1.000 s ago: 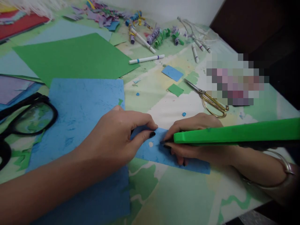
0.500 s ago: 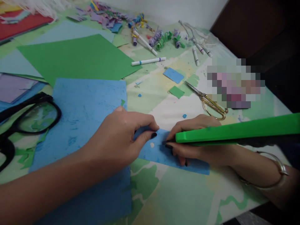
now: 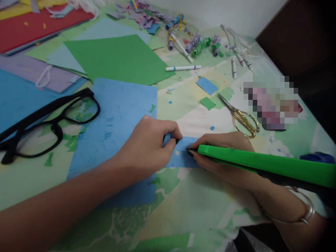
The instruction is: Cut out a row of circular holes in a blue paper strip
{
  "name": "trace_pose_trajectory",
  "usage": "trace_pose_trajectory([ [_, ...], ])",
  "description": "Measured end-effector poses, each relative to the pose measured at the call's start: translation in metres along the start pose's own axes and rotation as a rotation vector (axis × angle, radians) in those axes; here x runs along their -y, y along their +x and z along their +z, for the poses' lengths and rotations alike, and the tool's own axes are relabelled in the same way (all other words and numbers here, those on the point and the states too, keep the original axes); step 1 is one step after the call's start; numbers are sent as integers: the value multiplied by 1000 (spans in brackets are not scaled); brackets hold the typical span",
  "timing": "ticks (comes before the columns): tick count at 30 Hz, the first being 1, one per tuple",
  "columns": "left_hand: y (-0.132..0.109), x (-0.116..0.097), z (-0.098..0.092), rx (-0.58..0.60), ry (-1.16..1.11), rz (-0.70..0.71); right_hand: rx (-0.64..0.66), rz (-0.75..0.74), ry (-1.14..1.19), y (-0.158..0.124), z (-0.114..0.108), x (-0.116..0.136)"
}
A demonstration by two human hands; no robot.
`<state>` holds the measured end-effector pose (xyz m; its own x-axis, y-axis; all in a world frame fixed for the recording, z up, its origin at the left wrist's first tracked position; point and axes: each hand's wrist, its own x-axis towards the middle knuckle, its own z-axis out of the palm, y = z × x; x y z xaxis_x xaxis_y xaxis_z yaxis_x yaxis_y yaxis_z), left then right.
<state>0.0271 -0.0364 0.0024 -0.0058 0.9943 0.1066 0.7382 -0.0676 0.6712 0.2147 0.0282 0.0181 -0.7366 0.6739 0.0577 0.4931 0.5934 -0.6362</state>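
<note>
My left hand (image 3: 147, 147) is curled, its fingertips pinching the edge of a small blue paper strip (image 3: 182, 157) that has a punched hole in it. My right hand (image 3: 225, 154) grips a long green tool (image 3: 262, 166), its tip resting on the same strip right beside my left fingers. A silver bangle (image 3: 306, 213) sits on my right wrist. The strip lies on a patterned green tablecloth (image 3: 183, 210), partly over a large blue sheet (image 3: 115, 115).
Black glasses (image 3: 49, 126) lie at the left. Gold-handled scissors (image 3: 240, 115) lie behind my right hand. A green sheet (image 3: 118, 59), red paper (image 3: 34, 24), white markers (image 3: 182, 68), curled paper bits (image 3: 199, 43) and small paper scraps (image 3: 207, 85) spread across the back.
The view has shifted so everything sits further right and up. My left fingers curled tighter on the strip, and the green tool now slants downward to the right.
</note>
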Motion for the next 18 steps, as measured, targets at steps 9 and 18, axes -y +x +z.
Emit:
trace_pose_trajectory([
  [9, -23, -16, -5, 25, -30, -176, 256, 58, 215, 14, -10, -15],
  [18, 14, -19, -9, 279, 152, -8, 435, 61, 540, 19, -13, -31],
])
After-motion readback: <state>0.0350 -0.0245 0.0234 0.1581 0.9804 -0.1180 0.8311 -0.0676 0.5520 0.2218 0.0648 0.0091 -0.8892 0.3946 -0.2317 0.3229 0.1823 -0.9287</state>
